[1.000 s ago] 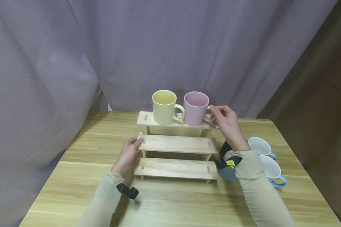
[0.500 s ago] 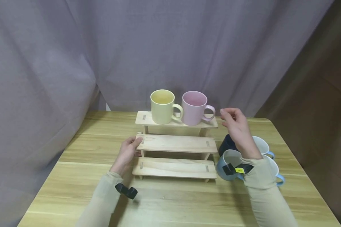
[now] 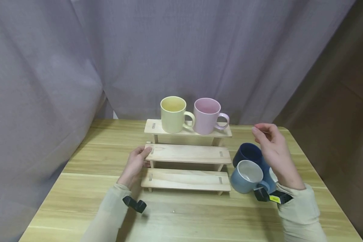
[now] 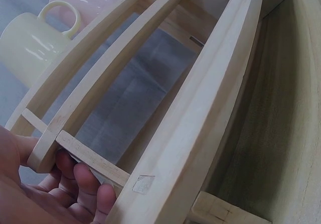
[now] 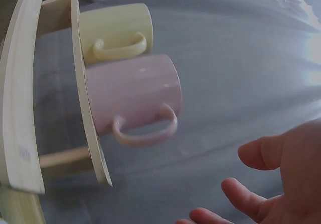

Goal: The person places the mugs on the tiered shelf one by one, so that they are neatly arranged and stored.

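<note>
A three-step wooden rack [image 3: 187,153] stands on the table. On its top step sit a yellow mug [image 3: 173,116] and a pink mug [image 3: 206,117], side by side, both handles toward the right. My left hand [image 3: 135,163] grips the left end of the middle step; in the left wrist view the thumb lies over the board [image 4: 47,146] and the fingers curl beneath. My right hand [image 3: 275,151] hovers in the air right of the rack, holding nothing. In the right wrist view its thumb and fingers [image 5: 246,196] are apart, away from the pink mug's handle.
Right of the rack, a dark blue mug [image 3: 247,154] and a grey-blue mug [image 3: 245,178] stand on the wooden table [image 3: 181,218]. More blue mugs are partly hidden behind my right hand and wrist. A grey curtain [image 3: 169,50] hangs behind the table.
My right hand has let go of the pink mug's handle and moved away to the right, over the blue mugs. The left hand keeps its grip on the middle step.
</note>
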`<state>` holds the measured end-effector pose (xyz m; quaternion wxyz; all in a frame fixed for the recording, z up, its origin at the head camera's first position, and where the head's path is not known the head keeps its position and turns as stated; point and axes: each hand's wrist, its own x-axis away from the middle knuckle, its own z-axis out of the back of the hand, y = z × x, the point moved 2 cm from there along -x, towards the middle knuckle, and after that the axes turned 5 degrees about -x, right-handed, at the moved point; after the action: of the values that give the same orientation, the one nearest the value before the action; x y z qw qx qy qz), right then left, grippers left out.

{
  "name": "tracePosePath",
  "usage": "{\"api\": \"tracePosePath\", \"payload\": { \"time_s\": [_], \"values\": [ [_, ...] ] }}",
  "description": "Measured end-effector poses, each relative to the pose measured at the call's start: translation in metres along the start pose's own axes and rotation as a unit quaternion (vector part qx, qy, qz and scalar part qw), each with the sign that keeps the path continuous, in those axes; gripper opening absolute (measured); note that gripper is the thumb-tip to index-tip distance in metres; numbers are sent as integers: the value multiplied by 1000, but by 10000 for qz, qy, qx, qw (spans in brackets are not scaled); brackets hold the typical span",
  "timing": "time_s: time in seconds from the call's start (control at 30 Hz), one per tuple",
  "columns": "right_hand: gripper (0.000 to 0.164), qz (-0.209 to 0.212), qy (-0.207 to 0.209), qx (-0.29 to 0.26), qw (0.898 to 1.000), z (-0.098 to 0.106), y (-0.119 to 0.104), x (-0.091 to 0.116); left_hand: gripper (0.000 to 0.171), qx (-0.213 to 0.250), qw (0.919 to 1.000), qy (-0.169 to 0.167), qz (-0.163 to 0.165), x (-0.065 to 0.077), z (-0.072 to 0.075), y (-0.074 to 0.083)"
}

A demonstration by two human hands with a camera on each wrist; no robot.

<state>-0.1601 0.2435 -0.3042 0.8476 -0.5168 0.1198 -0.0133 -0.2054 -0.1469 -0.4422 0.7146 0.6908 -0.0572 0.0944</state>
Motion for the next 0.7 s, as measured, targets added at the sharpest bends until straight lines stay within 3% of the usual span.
{"api": "tracePosePath", "payload": {
  "time_s": [0.3,0.53,0.7],
  "values": [
    [52,-220,182,753,9967,31,15,23,33,32,10000,-12,35,0,-1,-1],
    [60,-441,-507,1485,9866,52,24,43,34,-70,10000,-44,39,1,-1,-1],
    [60,-610,-554,1673,9824,61,36,54,34,3,10000,-19,19,1,-1,0]
  ]
}}
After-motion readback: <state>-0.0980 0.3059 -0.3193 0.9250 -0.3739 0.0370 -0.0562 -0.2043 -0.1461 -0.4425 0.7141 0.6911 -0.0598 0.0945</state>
